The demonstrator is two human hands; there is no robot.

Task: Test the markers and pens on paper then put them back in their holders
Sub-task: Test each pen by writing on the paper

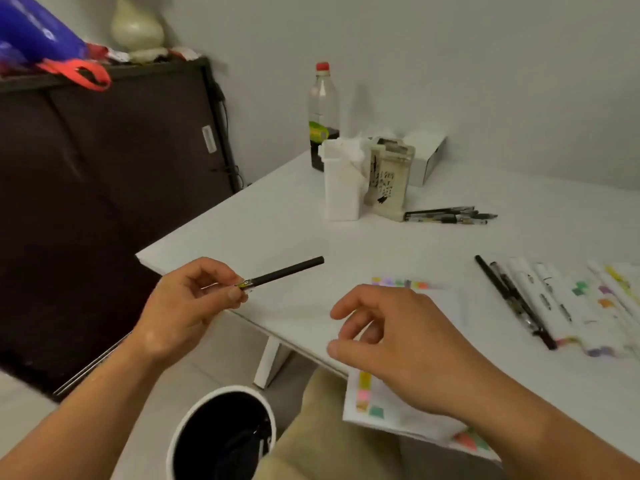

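Black pen (284, 273) pinched at its end by my left hand (187, 303) over the desk (277, 223) corner; my right hand (398, 341) hovers loosely curled above the paper (398, 414), holding nothing.

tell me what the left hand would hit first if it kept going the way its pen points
Likely the loose black pens beside the patterned holder; before them the left hand and its black pen cross only bare table. Height unclear.
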